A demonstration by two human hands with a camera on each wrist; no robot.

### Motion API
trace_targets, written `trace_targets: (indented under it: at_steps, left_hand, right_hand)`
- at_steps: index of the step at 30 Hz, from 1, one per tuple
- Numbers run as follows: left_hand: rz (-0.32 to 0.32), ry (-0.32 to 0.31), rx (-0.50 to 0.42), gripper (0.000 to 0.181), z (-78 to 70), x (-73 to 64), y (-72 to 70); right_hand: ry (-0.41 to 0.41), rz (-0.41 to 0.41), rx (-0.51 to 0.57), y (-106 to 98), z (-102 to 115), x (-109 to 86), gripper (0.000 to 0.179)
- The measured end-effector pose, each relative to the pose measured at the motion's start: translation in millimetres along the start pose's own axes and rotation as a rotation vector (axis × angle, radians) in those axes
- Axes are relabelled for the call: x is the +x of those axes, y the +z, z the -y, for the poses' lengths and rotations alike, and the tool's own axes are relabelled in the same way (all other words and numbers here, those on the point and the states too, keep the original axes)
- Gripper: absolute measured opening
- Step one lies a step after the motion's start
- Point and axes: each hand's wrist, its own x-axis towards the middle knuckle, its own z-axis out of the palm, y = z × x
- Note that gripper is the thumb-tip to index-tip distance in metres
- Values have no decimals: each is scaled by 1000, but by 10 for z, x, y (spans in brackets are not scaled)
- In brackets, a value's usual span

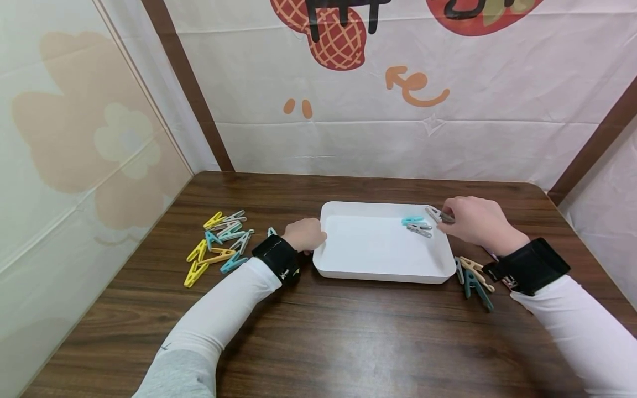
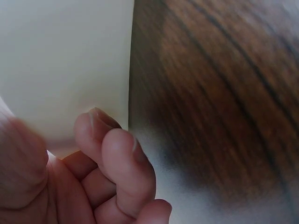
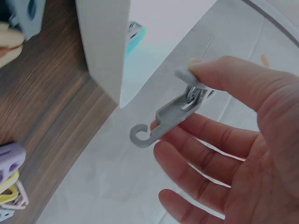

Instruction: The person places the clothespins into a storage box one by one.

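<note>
A white tray [image 1: 378,249] lies on the table. Its left edge is gripped by my left hand [image 1: 304,235], and curled fingers [image 2: 128,158] show against the tray wall in the left wrist view. Over the tray's right rim, my right hand [image 1: 475,218] pinches a grey hooked clothespin [image 3: 175,112] between thumb and fingers. Inside the tray, near its right side, lie a light-blue clothespin [image 1: 412,220] and grey clothespins [image 1: 419,229].
Left of my left hand is a loose pile of yellow, blue and grey clothespins [image 1: 219,251]. Beige and dark teal clothespins [image 1: 476,287] lie beside the tray under my right wrist. A printed cloth wall [image 1: 348,143] stands behind the table.
</note>
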Motion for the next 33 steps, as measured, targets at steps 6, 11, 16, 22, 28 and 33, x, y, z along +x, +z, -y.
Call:
trace_targets:
  at_steps: [6, 11, 16, 22, 28, 33]
  left_hand:
    - [0, 1, 5, 29, -9, 1, -3]
    - [-3, -1, 10, 29, 0, 13, 10]
    - [7, -1, 1, 31, 18, 33, 27]
    - [4, -2, -6, 31, 23, 43, 36]
    - [-1, -1, -13, 29, 29, 43, 52]
    - [-8, -9, -8, 29, 25, 45, 43]
  right_hand:
    - [-90, -49, 3, 86, 112, 26, 26]
    - [-161, -59, 6, 191, 174, 45, 22]
    - [-207, -32, 5, 284, 212, 59, 21]
    - [-248, 5, 3, 366, 214, 92, 23]
    - [-225, 80, -17, 425, 176, 123, 23]
    - [-220, 108, -34, 458, 166, 139, 24]
